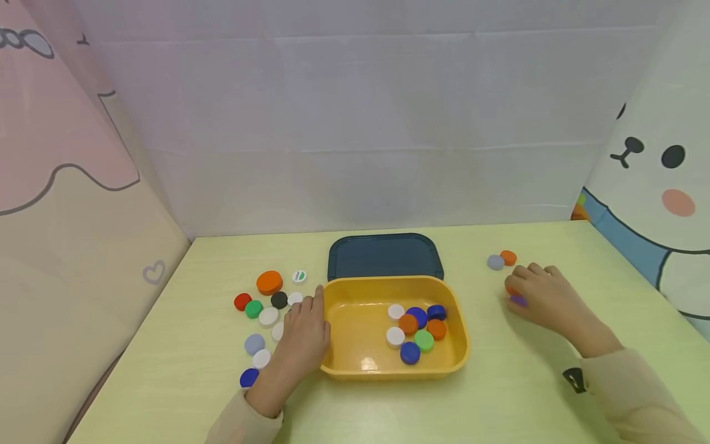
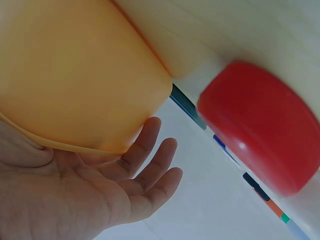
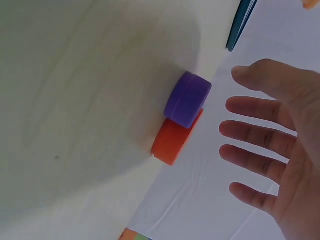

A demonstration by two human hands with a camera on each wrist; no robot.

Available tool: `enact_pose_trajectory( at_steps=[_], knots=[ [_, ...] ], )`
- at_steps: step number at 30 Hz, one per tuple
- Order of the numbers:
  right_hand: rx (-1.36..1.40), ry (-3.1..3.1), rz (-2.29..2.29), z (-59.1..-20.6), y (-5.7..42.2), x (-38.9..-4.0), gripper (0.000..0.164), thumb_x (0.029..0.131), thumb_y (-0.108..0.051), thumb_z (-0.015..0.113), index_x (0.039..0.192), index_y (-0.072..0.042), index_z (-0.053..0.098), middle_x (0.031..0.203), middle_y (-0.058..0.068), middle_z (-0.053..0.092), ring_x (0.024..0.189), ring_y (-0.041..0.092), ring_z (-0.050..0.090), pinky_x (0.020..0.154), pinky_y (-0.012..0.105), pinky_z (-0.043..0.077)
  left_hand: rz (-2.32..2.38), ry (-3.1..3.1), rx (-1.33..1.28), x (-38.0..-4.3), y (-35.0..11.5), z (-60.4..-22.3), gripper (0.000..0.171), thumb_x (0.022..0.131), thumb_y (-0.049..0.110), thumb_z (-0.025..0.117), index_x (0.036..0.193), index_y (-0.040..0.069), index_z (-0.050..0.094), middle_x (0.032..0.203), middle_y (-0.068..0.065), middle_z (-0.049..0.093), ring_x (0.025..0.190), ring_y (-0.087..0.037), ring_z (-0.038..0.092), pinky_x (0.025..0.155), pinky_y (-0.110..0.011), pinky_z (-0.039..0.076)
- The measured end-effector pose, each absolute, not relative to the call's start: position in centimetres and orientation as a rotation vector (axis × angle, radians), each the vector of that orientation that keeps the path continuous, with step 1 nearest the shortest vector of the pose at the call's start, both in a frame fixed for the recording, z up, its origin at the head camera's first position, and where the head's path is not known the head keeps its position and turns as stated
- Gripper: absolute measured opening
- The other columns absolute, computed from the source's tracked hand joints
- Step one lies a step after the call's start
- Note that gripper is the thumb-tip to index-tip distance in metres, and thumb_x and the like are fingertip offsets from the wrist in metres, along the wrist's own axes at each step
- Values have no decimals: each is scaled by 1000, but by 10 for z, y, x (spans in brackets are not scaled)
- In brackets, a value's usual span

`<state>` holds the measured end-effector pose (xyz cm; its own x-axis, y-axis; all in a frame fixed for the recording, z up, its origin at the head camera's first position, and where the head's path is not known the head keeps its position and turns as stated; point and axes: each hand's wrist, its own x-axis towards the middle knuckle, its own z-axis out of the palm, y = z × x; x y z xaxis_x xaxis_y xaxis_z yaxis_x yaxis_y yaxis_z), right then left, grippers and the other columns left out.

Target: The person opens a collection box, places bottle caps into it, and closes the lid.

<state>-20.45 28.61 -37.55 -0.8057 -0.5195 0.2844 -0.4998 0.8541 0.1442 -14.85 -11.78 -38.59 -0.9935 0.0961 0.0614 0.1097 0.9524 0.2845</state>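
My left hand (image 1: 301,336) grips the left rim of a yellow plastic box (image 1: 355,374), thumb over the rim and fingers along the outer wall. Several bottle caps lie in the box's right half, among them a light green cap (image 1: 424,340) and an orange cap (image 1: 408,324). Over on the right, my right hand (image 1: 546,303) hovers with spread fingers by a purple cap (image 3: 188,99) and an orange cap (image 3: 176,141), which touch each other on the table. In the right wrist view its fingers hold nothing. A red cap (image 2: 260,130) looms large in the left wrist view.
Behind the box lies a dark blue-green lid (image 1: 385,256). Several loose caps, including a large orange cap (image 1: 269,282) and a black cap (image 1: 279,300), are scattered left of the box. A pale blue cap (image 1: 496,263) lies beyond my right hand. Cloth walls enclose the table.
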Motion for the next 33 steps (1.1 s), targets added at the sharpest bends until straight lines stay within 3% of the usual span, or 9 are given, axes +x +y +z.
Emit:
enact_pose_trajectory(
  at_steps=[9, 19, 33],
  knots=[
    [746, -2800, -117, -379, 294, -202, 19, 69, -25, 74, 79, -15, 61, 80, 2, 55, 74, 25, 50, 65, 46, 41, -481, -3052, -154, -149, -117, -386, 55, 92, 17, 43, 142, 1, 26, 118, -16, 49, 108, -31, 43, 100, -46, 35],
    [769, -2866, -121, -380, 295, -201, 28, 68, -19, 77, 91, -11, 64, 91, 7, 59, 82, 28, 52, 66, 46, 42, -458, -3061, -153, -150, -118, -387, 55, 92, 16, 43, 142, 0, 26, 119, -17, 48, 107, -32, 43, 99, -48, 35],
    [799, -2836, -141, -373, 283, -203, 28, 66, -18, 80, 87, -12, 63, 91, 7, 59, 84, 27, 52, 69, 46, 44, -476, -3061, -135, -149, -117, -387, 56, 92, 17, 44, 143, 2, 25, 120, -16, 48, 108, -31, 43, 101, -47, 34]
  ],
)
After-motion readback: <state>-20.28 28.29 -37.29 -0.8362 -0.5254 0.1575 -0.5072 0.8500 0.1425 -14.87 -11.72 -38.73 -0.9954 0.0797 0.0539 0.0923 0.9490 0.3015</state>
